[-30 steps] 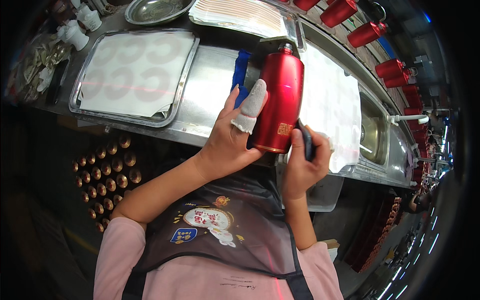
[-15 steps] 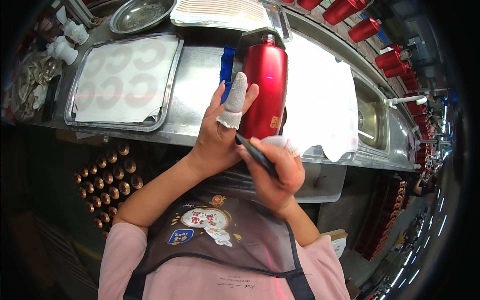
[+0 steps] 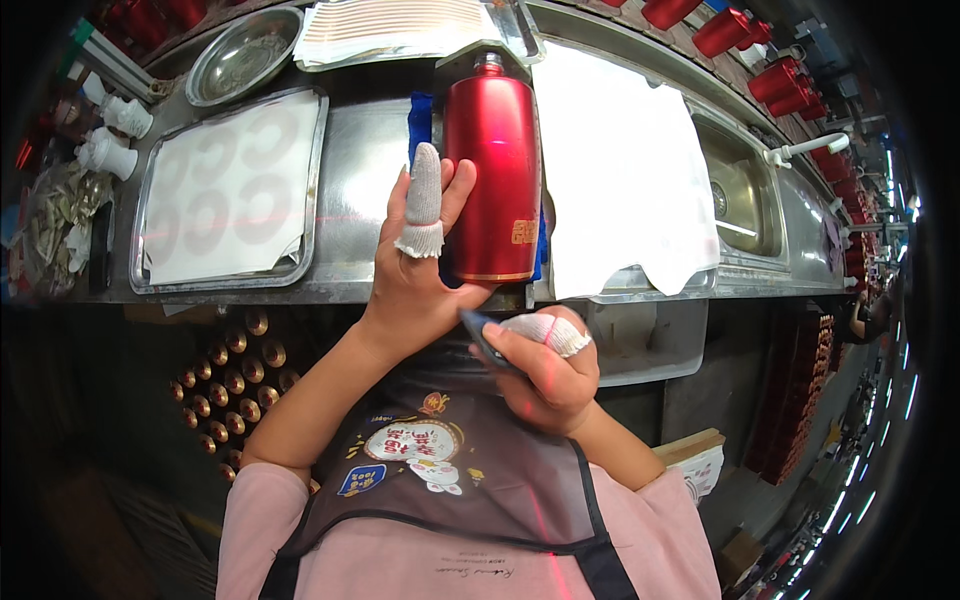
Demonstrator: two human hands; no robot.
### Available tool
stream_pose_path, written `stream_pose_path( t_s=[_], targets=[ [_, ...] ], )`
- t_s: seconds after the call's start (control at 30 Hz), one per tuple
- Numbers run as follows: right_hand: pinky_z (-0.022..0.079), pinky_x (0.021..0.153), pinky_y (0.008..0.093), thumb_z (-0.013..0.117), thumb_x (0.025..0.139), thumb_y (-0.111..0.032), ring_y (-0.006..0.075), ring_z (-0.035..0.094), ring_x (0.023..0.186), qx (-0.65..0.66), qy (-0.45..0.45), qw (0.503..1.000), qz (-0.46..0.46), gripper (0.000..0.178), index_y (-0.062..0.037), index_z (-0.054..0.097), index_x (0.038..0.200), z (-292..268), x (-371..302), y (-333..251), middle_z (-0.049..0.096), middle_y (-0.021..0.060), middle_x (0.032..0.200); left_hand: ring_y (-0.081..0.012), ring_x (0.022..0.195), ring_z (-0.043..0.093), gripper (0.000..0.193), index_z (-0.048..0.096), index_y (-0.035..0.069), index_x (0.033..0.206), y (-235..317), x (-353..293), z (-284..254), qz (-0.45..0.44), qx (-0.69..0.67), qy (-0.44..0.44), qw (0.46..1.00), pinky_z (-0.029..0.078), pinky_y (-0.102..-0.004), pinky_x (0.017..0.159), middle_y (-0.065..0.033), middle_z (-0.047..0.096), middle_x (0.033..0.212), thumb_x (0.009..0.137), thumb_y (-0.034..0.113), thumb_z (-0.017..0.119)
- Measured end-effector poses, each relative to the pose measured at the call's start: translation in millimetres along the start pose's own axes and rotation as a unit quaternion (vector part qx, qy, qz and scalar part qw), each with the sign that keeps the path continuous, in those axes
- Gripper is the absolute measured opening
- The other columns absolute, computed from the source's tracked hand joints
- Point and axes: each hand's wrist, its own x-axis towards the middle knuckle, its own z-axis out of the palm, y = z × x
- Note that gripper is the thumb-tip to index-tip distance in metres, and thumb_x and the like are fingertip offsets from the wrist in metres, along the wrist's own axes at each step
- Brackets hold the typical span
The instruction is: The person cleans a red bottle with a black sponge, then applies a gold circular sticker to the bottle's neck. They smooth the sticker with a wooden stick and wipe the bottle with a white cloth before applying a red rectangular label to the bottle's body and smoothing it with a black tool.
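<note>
A glossy red bottle (image 3: 490,170) lies on its side, neck pointing away from me, with a small gold emblem near its base. Against its left side my left hand (image 3: 415,270) is open, fingers stretched out and the thumb by the bottle's base. A grey knitted cover sits on one finger. My right hand (image 3: 550,370) is closed around a dark, flat scraper-like tool (image 3: 482,338), just below the base and apart from the bottle. That hand wears a knitted finger cover too. Blue cloth (image 3: 420,115) shows beside the bottle; what supports the bottle is mostly hidden.
To the left, a metal tray (image 3: 318,190) holds sheets with grey C-shaped prints. A metal bowl (image 3: 205,75) and a striped stack of sheets (image 3: 400,30) stand at the back. White cloth (image 3: 620,180) covers the counter on the right, before a sink (image 3: 765,200).
My right hand and the tool have drawn down from the bottle's base. The gold emblem now shows more fully. The whole view has shifted, and my left hand remains against the bottle.
</note>
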Motion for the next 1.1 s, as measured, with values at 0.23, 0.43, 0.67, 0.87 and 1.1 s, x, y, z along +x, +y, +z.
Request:
stream_pose_path(
  t_s=[0.23, 0.43, 0.67, 0.87, 1.1],
  targets=[
    [0.050, 0.063, 0.0322, 0.087, 0.074, 0.003, 0.0227, 0.064, 0.071, 0.051, 0.030, 0.996, 0.073, 0.033, -0.0040, 0.073, 0.104, 1, 6, -9, 0.069, 0.0073, 0.082, -0.0340, 0.150, 0.038, 0.102, 0.036, 0.003, 0.156, 2, 0, -2, -0.012, 0.006, -0.005, 1.000, 0.029, -0.0462, 0.123, -0.0141, 0.045, 0.159, 0.070, 0.016, 0.089],
    [0.050, 0.067, 0.0298, 0.080, 0.086, -0.006, 0.0183, 0.061, 0.068, 0.012, 0.168, 0.935, 0.314, 0.013, -0.0026, 0.069, 0.093, -4, 2, 10, 0.067, 0.0085, 0.081, -0.0340, 0.150, 0.038, 0.106, 0.033, 0.002, 0.158, 2, 0, -3, 0.008, 0.007, -0.012, 1.000, 0.037, -0.0417, 0.120, -0.0169, 0.041, 0.160, 0.071, 0.013, 0.091],
    [0.049, 0.065, 0.0278, 0.082, 0.084, -0.003, 0.0158, 0.061, 0.068, -0.017, 0.093, 0.978, 0.188, 0.016, -0.0028, 0.069, 0.094, -1, 9, 3, 0.066, 0.0067, 0.080, -0.0350, 0.150, 0.037, 0.107, 0.033, 0.001, 0.158, 4, -1, -1, 0.005, 0.009, -0.008, 1.000, 0.037, -0.0414, 0.120, -0.0178, 0.040, 0.161, 0.069, 0.011, 0.091],
    [0.050, 0.063, 0.0351, 0.080, 0.082, -0.005, 0.0263, 0.062, 0.066, -0.100, 0.164, 0.941, 0.279, 0.013, -0.0045, 0.069, 0.089, -12, 11, 12, 0.067, 0.0098, 0.078, -0.0354, 0.150, 0.037, 0.105, 0.033, 0.001, 0.158, 4, -3, -2, -0.002, 0.005, -0.005, 1.000, 0.037, -0.0414, 0.120, -0.0181, 0.040, 0.161, 0.070, 0.009, 0.090],
    [0.051, 0.067, 0.0348, 0.081, 0.079, -0.005, 0.0265, 0.063, 0.072, 0.021, -0.025, 0.996, 0.085, 0.021, -0.0028, 0.069, 0.096, -16, 12, 47, 0.068, 0.0122, 0.086, -0.0361, 0.150, 0.037, 0.106, 0.031, 0.000, 0.159, 4, -3, -4, -0.010, 0.012, -0.023, 1.000, 0.036, -0.0421, 0.120, -0.0223, 0.035, 0.163, 0.073, 0.013, 0.091]
  ],
)
